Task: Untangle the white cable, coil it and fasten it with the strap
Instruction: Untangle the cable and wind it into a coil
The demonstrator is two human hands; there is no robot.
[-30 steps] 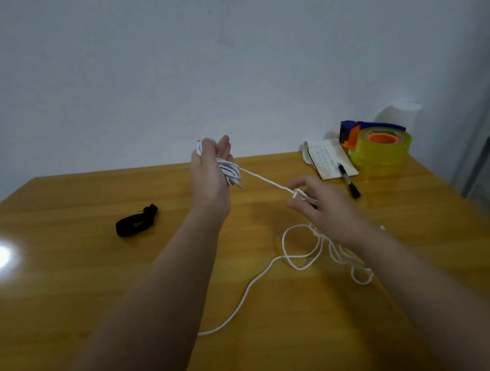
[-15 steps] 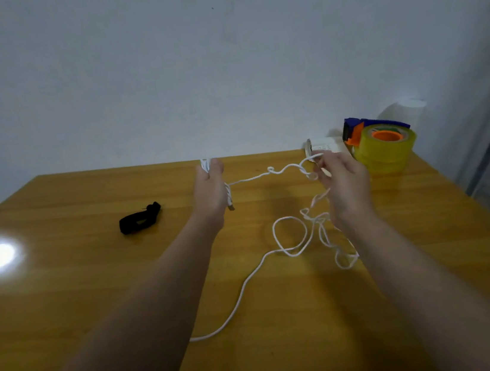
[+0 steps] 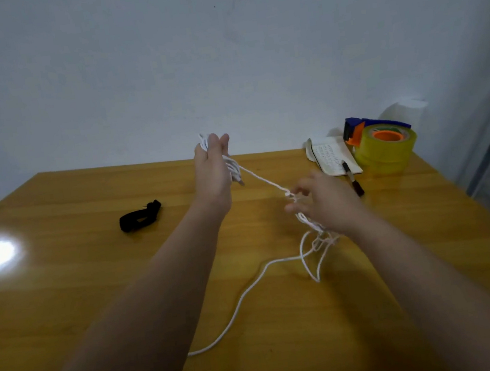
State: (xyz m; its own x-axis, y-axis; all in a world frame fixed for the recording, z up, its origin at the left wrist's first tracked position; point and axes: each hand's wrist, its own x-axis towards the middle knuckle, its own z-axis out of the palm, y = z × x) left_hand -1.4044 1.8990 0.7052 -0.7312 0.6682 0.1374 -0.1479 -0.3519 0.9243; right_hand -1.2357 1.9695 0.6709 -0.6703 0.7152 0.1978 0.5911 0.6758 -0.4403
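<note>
The right hand (image 3: 325, 202) has been brought down from beside the tape roll (image 3: 385, 148); the white cable (image 3: 263, 179) is apparently pinched in its blurred fingers. Several loops are clasped in the raised left hand (image 3: 212, 171). The strap (image 3: 139, 219) lies apart on the table (image 3: 64, 287).

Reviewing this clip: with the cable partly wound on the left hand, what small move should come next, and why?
Probably the right hand should carry its pinched strand up and over the left hand, adding one more loop. A few turns of the white cable already sit around the left hand, the stretch between the hands is taut, loose loops trail on the table, and the black strap lies untouched.
</note>
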